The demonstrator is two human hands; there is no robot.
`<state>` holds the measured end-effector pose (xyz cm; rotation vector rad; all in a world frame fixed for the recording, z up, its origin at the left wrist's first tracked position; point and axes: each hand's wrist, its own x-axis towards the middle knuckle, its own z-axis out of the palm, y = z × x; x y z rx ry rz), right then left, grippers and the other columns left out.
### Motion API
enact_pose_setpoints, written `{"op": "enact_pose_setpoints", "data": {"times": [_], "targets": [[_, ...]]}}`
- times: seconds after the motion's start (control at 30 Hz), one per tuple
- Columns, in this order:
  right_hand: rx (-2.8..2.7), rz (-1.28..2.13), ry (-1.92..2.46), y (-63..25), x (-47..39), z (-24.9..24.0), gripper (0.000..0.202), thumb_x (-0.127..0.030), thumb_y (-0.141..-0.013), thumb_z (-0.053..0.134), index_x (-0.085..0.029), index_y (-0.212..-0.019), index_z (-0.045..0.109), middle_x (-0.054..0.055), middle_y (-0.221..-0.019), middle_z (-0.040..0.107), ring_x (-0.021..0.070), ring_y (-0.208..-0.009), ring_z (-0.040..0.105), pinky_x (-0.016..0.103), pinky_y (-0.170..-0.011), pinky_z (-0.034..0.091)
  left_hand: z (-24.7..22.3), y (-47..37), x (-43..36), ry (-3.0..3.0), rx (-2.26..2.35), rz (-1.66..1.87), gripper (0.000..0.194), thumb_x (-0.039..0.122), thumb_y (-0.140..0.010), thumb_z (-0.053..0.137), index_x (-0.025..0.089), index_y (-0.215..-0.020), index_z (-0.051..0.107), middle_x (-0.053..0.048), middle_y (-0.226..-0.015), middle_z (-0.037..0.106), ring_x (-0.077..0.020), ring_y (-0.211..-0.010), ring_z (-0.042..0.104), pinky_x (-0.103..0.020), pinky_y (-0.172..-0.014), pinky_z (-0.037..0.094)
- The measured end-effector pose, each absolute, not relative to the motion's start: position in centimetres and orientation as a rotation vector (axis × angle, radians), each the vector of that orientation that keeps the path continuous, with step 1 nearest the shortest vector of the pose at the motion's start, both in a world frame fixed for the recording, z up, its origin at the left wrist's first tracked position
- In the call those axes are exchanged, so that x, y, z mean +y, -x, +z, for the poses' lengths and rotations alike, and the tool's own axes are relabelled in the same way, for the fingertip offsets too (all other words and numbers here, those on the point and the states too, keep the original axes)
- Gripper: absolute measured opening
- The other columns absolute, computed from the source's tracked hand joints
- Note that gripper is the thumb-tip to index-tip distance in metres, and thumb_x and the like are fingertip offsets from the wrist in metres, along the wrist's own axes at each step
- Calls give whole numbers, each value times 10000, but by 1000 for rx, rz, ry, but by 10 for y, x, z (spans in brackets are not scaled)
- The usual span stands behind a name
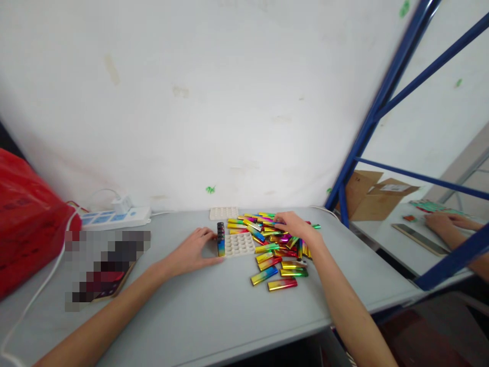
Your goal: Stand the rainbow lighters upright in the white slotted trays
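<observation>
My left hand [193, 251] curves round the left end of a white tray with holes [240, 244], thumb at its front corner and fingers farther back. A short row of upright lighters [220, 239], metallic with black tops, stands along that end of the tray, beside my fingers. My right hand [296, 227] reaches over a heap of shiny lighters [263, 248] in gold, red, blue and green. Its fingertips are bent down together on a lighter at the back of the heap; the hand partly hides it.
Behind lies a second white tray [223, 212]. At left are a power strip [130, 216], a blurred-out phone [114, 270] and a red bag [30, 224]. Right of the blue metal frame [367, 132], another person's hands [446, 224] rest near a cardboard box [372, 196].
</observation>
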<state>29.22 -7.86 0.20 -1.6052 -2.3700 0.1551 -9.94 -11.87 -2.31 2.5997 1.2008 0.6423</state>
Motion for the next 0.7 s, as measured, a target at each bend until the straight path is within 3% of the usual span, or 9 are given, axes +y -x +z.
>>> {"op": "enact_pose_setpoints", "data": {"times": [0.13, 0.27, 0.4, 0.5, 0.63, 0.7], "targets": [[-2205, 10, 1462, -289, -78, 6, 209, -230, -1021, 552, -151, -1089, 733, 137, -1080, 764, 236, -1024, 681, 341, -956, 475, -24, 100, -118, -2595, 1199, 644, 605, 707, -802, 733, 209, -1144, 708, -132, -1219, 704, -341, -1161, 654, -463, -1058, 528], [-1898, 144, 1393, -277, -77, 9, 317, -374, -1034, 462, -181, -1025, 714, 58, -864, 731, 205, -798, 629, 317, -795, 471, -26, 100, -117, -2595, 1194, 648, 593, 692, -794, 749, 214, -1144, 708, -126, -1220, 703, -332, -1155, 655, -457, -1055, 525], [-1581, 529, 1242, -254, -79, 7, 428, -605, -902, 620, -186, -892, 704, -27, -631, 570, 166, -622, 503, 288, -636, 413, -24, 99, -117, -2596, 1202, 652, 591, 708, -798, 740, 224, -1136, 710, -117, -1206, 708, -327, -1132, 664, -447, -1034, 535], [-1391, 748, 1095, -234, -84, 4, 491, -677, -801, 728, -200, -756, 615, -42, -646, 530, 140, -639, 491, 266, -636, 426, -23, 99, -118, -2599, 1214, 640, 596, 709, -794, 740, 213, -1123, 712, -129, -1213, 710, -334, -1141, 664, -451, -1034, 540], [-1243, 1084, 890, -210, -94, 2, 512, -712, -809, 724, -233, -901, 566, -35, -798, 615, 122, -661, 560, 255, -648, 498, -24, 99, -118, -2603, 1219, 661, 580, 680, -784, 757, 213, -1125, 715, -136, -1221, 711, -335, -1144, 668, -456, -1041, 541], [-1276, 1201, 822, -201, -100, 3, 504, -708, -833, 711, -257, -991, 551, -67, -745, 581, 100, -560, 489, 242, -575, 483, -26, 97, -119, -2603, 1229, 686, 559, 660, -772, 771, 217, -1109, 716, -134, -1201, 715, -335, -1122, 674, -458, -1024, 546]]}}
